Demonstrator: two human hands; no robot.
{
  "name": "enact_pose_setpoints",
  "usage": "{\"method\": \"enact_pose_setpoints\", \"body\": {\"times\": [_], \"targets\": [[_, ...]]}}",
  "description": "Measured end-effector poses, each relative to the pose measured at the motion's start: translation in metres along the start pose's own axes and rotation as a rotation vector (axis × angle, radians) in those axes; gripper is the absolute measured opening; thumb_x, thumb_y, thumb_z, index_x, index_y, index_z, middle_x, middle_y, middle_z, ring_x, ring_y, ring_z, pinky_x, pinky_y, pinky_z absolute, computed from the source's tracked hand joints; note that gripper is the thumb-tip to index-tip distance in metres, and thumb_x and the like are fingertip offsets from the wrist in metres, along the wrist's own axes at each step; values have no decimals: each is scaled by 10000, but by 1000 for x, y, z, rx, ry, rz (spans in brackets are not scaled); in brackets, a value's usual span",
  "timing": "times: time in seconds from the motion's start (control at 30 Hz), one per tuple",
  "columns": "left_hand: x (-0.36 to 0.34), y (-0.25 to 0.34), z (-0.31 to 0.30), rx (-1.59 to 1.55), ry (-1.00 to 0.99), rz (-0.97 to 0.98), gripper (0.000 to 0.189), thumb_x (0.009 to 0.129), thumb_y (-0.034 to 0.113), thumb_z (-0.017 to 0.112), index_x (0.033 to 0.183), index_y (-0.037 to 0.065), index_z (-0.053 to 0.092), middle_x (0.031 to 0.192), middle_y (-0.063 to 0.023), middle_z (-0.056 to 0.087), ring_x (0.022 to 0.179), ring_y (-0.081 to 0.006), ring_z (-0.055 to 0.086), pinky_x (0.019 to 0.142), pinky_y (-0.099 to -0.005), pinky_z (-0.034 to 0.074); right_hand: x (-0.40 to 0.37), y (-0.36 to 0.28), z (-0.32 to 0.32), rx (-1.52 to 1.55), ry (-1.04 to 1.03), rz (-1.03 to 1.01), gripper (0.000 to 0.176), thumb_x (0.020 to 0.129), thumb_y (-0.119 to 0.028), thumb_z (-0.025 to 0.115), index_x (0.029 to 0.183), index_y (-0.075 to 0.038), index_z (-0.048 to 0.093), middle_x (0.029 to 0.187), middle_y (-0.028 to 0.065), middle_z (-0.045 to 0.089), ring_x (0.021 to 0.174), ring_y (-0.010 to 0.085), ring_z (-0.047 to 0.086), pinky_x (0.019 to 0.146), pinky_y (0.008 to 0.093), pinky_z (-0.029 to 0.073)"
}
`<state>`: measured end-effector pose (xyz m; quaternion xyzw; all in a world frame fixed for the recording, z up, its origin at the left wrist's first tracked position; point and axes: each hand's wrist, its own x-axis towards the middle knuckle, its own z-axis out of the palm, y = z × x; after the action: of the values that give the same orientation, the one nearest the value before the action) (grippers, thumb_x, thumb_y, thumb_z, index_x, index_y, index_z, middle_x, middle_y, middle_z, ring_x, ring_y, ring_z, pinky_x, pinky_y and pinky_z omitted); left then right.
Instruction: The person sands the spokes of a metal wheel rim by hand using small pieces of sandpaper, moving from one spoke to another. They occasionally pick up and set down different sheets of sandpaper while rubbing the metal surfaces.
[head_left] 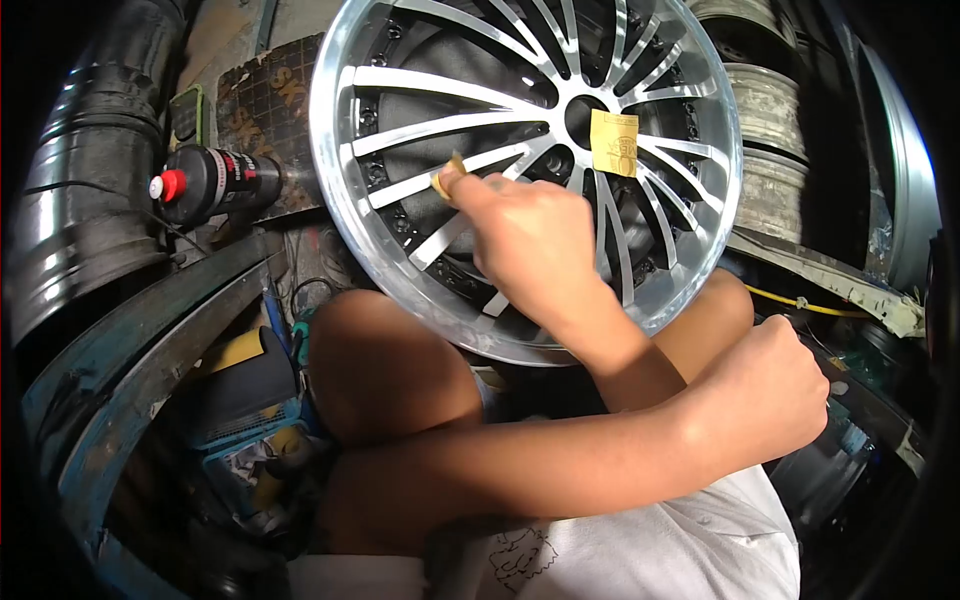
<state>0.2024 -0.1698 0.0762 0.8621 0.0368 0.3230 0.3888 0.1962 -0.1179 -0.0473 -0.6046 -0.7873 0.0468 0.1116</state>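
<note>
A multi-spoke alloy wheel [440,118] with bright silver spokes and dark recesses leans tilted in front of my knees. My right hand [535,235] pinches a small folded piece of yellowish sandpaper [447,178] against one of the left-hand spokes. Beside the hub hole, a printed yellow-brown paper square [615,143] lies on the spokes. My left forearm crosses in front of my right one. At its end my left hand [765,385] is closed in a fist at the right, off the wheel; its curled fingers hide whatever may be inside.
A dark bottle with a red and white cap [222,184] lies left of the wheel on a worn board [265,85]. Stacked rims [765,130] stand at right, shiny black cylindrical forms [100,130] at left. A blue basket [245,425] sits low left beside a metal frame [150,340].
</note>
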Motion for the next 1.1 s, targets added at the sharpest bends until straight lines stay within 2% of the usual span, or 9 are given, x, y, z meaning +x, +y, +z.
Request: {"method": "enact_pose_setpoints", "body": {"times": [0.07,0.3,0.4,0.6,0.67,0.87,0.9,1.03,1.1], "targets": [[-2,0,-1,0,-17,2,97,792,190,729,715,134,747,670,31,687,667,-160,675,604,-344,426,-6,-7,12,-58,2,6,355,847,-113,642,1176,-28,744,698,67,688,529,234,677,518,361,515],[2,-2,-8,6,6,-17,109,807,194,727,718,136,751,672,46,686,677,-154,657,617,-352,410,-6,-13,12,-110,-74,49,461,801,-20,654,1252,-88,715,744,71,679,549,283,653,511,391,513],[-2,3,-4,-2,40,-26,110,818,190,727,725,137,753,678,51,686,679,-153,653,619,-355,407,3,-9,15,-127,-20,-14,381,853,-87,641,1215,-20,740,684,49,663,538,211,680,488,345,479],[-1,5,-1,-15,-15,4,120,835,191,720,728,146,752,675,58,677,668,-153,643,621,-348,405,3,-7,18,24,12,39,457,823,5,651,1256,-123,713,762,92,688,571,308,661,511,431,511],[1,3,1,13,-1,-6,121,835,194,716,727,151,752,675,60,674,668,-153,643,621,-345,404,-9,-8,2,-29,-125,58,418,835,9,664,1226,-126,725,752,88,689,561,310,650,512,430,508],[2,6,4,-26,-8,-16,127,835,201,715,726,146,749,680,51,672,685,-151,650,627,-346,402,0,-10,-8,13,68,65,300,905,-47,662,1183,-125,742,689,78,657,541,279,633,494,402,489],[2,7,5,-28,-14,-17,127,836,201,715,728,145,750,680,48,672,685,-152,649,626,-347,399,-1,-3,8,-94,-44,23,380,847,-90,634,1213,-74,735,716,50,678,567,227,653,534,389,490],[1,-1,-4,3,58,-24,126,838,197,714,730,145,752,678,40,672,675,-155,638,623,-349,385,-9,-10,-5,-130,-179,48,379,826,-112,661,1191,-78,758,720,79,692,572,248,702,541,358,534],[0,4,-2,-21,70,-21,127,839,196,712,729,146,753,679,38,673,667,-157,632,623,-349,381,4,-6,-6,-72,-41,20,400,827,-107,661,1214,-92,764,715,77,692,559,251,689,506,381,523]]}}
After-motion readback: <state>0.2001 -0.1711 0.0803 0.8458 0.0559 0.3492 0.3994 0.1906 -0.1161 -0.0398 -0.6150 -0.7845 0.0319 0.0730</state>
